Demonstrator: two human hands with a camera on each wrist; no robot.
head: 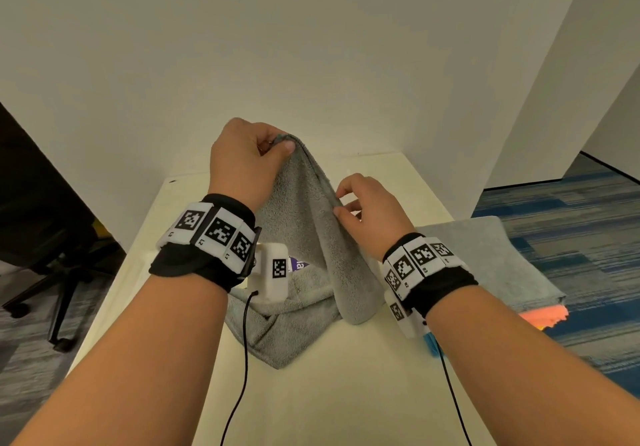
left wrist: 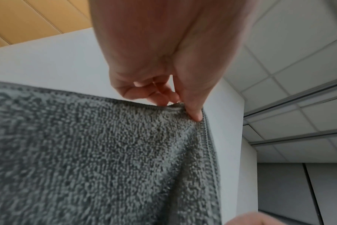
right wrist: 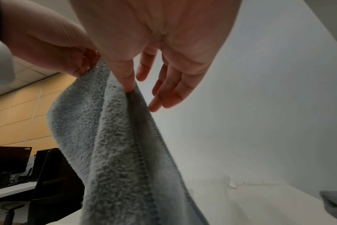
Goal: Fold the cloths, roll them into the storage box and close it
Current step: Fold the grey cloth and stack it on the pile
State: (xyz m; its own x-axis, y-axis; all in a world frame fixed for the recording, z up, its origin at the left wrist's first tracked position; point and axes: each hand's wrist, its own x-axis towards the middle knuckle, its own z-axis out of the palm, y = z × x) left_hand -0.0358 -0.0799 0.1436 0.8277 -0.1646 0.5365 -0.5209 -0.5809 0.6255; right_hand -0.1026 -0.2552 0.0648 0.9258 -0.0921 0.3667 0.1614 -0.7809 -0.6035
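Head downward; wrists close, perhaps upward.

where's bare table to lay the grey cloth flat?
Bare table lies nearest the person, between the forearms, crossed only by two thin cables. A narrower strip runs behind the lifted grey cloth, toward the wall. The right edge is crowded: a stack of cloths overhangs it.
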